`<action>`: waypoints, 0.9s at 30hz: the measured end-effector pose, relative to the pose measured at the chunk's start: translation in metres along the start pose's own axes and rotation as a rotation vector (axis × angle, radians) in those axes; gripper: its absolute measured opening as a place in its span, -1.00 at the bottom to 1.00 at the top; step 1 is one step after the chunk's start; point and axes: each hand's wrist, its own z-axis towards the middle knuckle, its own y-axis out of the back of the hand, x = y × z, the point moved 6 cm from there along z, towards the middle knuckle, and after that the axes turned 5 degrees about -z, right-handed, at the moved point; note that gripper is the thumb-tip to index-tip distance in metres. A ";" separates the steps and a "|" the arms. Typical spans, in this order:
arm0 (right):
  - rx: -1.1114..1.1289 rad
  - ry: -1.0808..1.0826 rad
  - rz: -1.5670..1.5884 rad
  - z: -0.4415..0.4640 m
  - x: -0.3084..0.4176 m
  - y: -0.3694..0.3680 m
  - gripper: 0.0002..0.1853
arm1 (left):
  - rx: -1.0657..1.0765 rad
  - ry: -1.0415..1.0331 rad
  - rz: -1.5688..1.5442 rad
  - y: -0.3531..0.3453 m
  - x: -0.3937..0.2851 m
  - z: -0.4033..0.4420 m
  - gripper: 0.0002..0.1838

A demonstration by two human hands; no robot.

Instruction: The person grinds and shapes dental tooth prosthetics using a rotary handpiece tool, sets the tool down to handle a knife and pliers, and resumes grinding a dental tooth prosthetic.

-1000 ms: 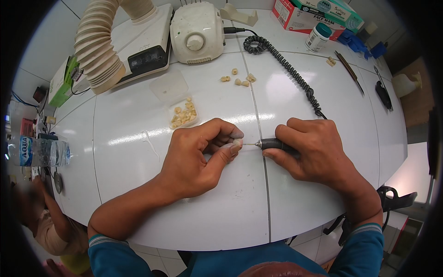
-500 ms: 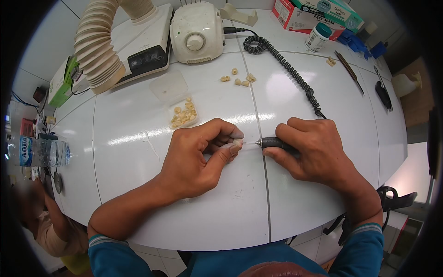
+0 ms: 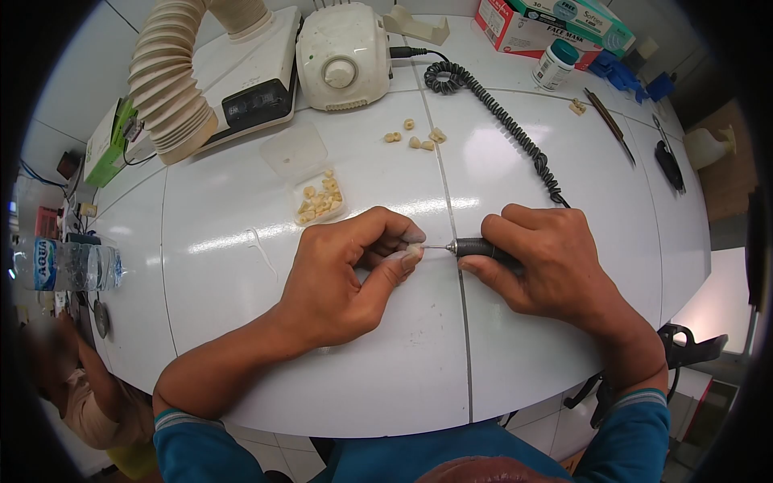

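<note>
Between the thumb and fingers of my left hand [image 3: 346, 270] is a small pale dental crown [image 3: 414, 250], mostly covered by the fingertips. My right hand [image 3: 535, 258] grips a black rotary handpiece [image 3: 477, 249] that points left. Its thin metal bur [image 3: 436, 247] reaches the crown's right side. Beyond my left hand stands an open clear plastic box [image 3: 322, 211] holding several yellowish tooth-shaped pieces. More loose tooth-shaped pieces [image 3: 415, 142] lie on the white table farther back.
A cream control unit [image 3: 342, 64] feeds a coiled black cord [image 3: 515, 121] toward my right hand. A ribbed suction hose [image 3: 169, 88] hangs at the back left. Mask boxes [image 3: 523, 32], a white bottle [image 3: 555, 66] and slim tools [image 3: 609, 125] are at the right. Another person [image 3: 88, 394] sits at the left.
Both hands stay in nearly the same place. The crown appears slightly turned in my left fingertips, with the bur still against it.
</note>
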 end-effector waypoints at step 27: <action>0.006 0.012 0.008 0.000 0.001 0.001 -0.60 | 0.022 0.041 -0.041 0.001 0.002 0.000 -0.85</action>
